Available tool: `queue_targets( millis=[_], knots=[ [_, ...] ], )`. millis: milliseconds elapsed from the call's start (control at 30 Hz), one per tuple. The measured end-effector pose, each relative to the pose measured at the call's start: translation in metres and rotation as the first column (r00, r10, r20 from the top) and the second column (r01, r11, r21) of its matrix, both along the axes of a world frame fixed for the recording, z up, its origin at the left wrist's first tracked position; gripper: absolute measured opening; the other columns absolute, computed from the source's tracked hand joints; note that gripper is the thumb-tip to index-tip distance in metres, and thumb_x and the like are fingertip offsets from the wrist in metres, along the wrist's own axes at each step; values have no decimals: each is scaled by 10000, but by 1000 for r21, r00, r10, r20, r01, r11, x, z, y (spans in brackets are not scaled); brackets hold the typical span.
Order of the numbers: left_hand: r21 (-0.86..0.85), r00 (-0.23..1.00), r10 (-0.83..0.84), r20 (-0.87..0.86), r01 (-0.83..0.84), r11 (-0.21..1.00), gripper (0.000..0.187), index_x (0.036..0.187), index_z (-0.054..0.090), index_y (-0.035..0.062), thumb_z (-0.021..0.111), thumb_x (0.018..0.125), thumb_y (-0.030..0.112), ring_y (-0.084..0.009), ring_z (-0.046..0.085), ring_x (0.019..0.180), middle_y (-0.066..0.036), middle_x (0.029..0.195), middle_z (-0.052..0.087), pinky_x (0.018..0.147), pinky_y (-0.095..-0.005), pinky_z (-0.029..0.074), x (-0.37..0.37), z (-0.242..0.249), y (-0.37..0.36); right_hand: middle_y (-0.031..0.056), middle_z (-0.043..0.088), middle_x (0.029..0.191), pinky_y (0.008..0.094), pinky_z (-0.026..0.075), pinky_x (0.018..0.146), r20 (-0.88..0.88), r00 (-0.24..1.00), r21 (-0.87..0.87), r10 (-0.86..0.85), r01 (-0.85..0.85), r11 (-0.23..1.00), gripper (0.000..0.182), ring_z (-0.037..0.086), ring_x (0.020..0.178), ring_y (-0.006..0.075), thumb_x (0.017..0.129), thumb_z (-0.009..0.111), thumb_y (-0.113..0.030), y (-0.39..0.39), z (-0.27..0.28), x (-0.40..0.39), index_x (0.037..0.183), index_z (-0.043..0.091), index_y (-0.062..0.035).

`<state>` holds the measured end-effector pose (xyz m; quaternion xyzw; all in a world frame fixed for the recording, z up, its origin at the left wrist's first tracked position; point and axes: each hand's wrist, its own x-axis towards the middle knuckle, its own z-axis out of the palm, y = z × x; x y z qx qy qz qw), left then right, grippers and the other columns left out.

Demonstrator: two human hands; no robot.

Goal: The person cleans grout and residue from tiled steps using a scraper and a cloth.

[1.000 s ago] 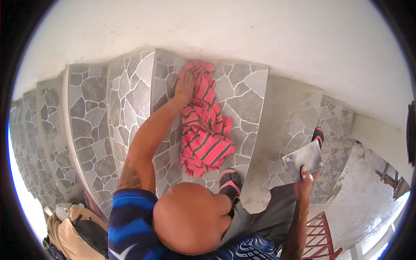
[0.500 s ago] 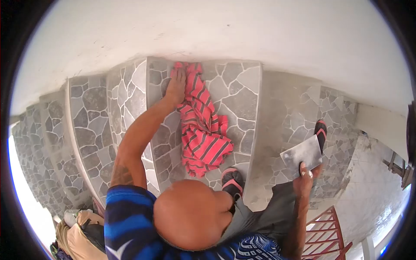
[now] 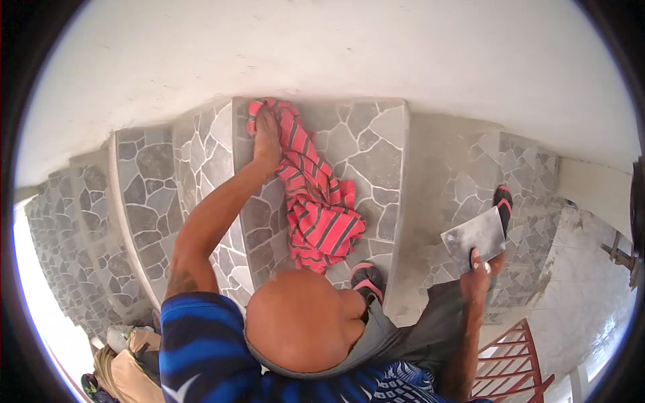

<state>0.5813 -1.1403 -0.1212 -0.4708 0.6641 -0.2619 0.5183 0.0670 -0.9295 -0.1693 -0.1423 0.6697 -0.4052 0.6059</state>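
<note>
My left hand (image 3: 267, 140) presses the top end of a pink cloth with dark stripes (image 3: 324, 218) against the stone-patterned step (image 3: 373, 164), close to the foot of the white wall. Its fingers lie together over the cloth, with fabric bunched around the fingertips. The rest of the cloth trails in folds down the tread toward my bent knee. Off to the right, my right hand (image 3: 480, 272) grips a flat grey rectangular plate (image 3: 474, 238) by its lower edge, thumb on top. Dusty white smears mark the plate's face.
Stairs with stone-pattern treads (image 3: 151, 168) run down to the left. A white wall (image 3: 336, 47) borders them along the top of the view. My sandalled foot (image 3: 367, 279) rests beside the cloth, the other sandal (image 3: 502, 198) farther right. A red metal rack (image 3: 510, 359) and piled bags (image 3: 131, 369) lie below.
My left hand has slid a little left along the wall's foot, dragging the top of the cloth with it. The plate in my right hand has barely shifted.
</note>
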Motion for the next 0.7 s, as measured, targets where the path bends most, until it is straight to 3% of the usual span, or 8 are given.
queue_targets(
  millis=[100,233,433,500,533,600,633,700],
  knots=[
    [103,986,17,-169,0,995,649,1371,488,-62,565,824,279,-409,356,1357,-247,1461,409,1159,-481,238,11,-28,-2,45,619,868,321,437,781,-32,992,28,-125,126,992,427,561,830,150,971,594,-375,-9,18,9,916,652,45],
    [265,874,103,-474,31,964,659,1375,482,-55,600,822,281,-386,383,1344,-215,1453,441,1153,-499,255,32,24,25,-27,502,684,326,385,601,-178,933,17,314,-316,949,472,461,676,101,953,621,-412,-16,5,3,709,553,-14],
    [26,488,38,-872,-31,999,625,1385,467,-26,623,901,338,-375,445,1312,-202,1411,492,1096,-457,365,-16,84,89,102,702,833,353,505,766,-244,683,-158,688,-728,667,455,656,815,192,943,615,-422,-115,81,125,1061,680,13],
    [321,-84,310,-947,-293,900,602,1376,484,-4,626,927,370,-316,496,1277,-188,1392,520,1081,-437,382,-41,85,99,141,723,912,373,514,791,-319,616,-380,720,-779,498,410,684,855,244,945,602,-380,-132,81,171,1089,680,-3],
    [493,-391,356,-848,-338,802,591,1372,493,7,628,939,386,-287,521,1260,-181,1382,535,1073,-427,390,-49,85,103,161,719,941,384,511,786,-225,608,-430,761,-763,482,402,683,860,255,946,596,-370,-134,75,195,1084,678,-1],
    [726,-765,326,-556,-256,638,558,1351,510,9,650,943,362,-202,567,1172,-128,1294,595,1014,-376,436,-57,84,111,183,710,965,395,507,778,-149,513,-457,846,-794,401,393,680,864,268,947,591,-363,-140,83,229,1074,678,-2],
    [813,-893,266,-362,-163,559,542,1341,518,9,661,944,350,-160,590,1128,-101,1250,625,984,-350,460,-63,93,111,186,706,960,395,505,775,-164,435,-437,886,-837,330,392,678,864,271,947,592,-366,-145,101,239,1068,680,-4],
    [777,-879,170,-446,-286,561,389,1250,595,12,676,942,235,-80,608,954,-27,1075,671,834,-277,508,-57,111,117,182,697,922,398,501,770,-146,345,-427,927,-868,255,382,674,857,278,945,595,-367,-152,111,256,1047,688,-11]
  ],
)
